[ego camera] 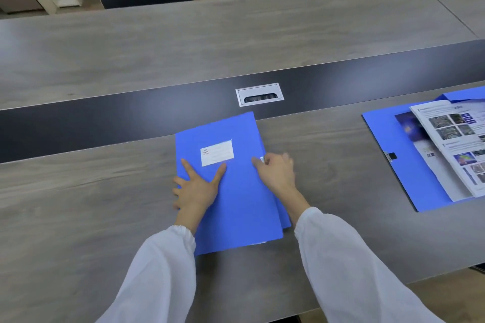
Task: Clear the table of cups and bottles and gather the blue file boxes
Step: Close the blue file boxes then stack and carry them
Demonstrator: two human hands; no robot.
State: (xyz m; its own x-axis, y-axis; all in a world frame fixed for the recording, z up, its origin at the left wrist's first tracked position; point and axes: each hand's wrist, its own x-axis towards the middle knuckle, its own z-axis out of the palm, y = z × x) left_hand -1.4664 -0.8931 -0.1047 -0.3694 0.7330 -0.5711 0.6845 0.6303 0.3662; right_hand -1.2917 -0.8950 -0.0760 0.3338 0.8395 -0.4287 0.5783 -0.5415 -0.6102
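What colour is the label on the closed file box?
White, with a small red mark; the label shows in the head view.

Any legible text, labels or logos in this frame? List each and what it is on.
None can be read.
White label on the closed blue file box: small red emblem, print too blurred.
Open brochure on the open blue file box: headings and photo captions too small and blurred.
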